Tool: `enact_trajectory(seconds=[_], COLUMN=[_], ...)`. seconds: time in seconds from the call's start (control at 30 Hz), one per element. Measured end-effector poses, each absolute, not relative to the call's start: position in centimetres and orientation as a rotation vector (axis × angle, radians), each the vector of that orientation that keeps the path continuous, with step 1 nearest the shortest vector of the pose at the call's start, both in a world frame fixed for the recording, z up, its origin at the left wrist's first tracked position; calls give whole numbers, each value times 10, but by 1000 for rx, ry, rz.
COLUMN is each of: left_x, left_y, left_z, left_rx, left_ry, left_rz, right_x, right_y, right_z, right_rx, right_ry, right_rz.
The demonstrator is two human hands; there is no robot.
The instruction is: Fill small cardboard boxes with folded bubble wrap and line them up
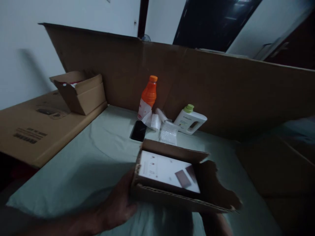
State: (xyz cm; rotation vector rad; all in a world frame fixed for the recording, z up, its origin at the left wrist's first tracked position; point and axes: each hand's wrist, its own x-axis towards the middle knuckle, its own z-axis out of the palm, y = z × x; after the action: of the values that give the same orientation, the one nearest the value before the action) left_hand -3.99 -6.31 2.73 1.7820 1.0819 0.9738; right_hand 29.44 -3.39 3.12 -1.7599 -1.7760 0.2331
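An open cardboard box [172, 198] with ragged edges is held in front of me, tilted slightly. Inside it lies a white printed box [159, 167] with dark rectangular pictures on its top. My left hand [120, 203] is closed on the left end of the cardboard box, its thumb against the near side. Under the right part of the near side is my right hand [216, 224], holding the box from below, with its fingers mostly hidden. Beyond the box are a black phone [138, 130] and crumpled bubble wrap [168, 132].
An orange bottle [149, 93] and a white jug with a green cap [189, 119] stand at the back of the green cloth [93, 147]. A tall cardboard wall [118, 65] rises behind them. At left, a small open carton [86, 95] sits on a large cardboard box [27, 131].
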Motion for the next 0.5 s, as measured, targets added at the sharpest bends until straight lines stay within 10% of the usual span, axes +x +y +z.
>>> enact_trajectory(seconds=[0.5], left_x=[-30], left_y=[23], left_z=[0], left_rx=[1476], left_ry=[1116], left_rz=[1225], right_x=[241], right_y=[-33], right_z=[25], right_rx=[-1536], right_ry=[-1196], right_rz=[794])
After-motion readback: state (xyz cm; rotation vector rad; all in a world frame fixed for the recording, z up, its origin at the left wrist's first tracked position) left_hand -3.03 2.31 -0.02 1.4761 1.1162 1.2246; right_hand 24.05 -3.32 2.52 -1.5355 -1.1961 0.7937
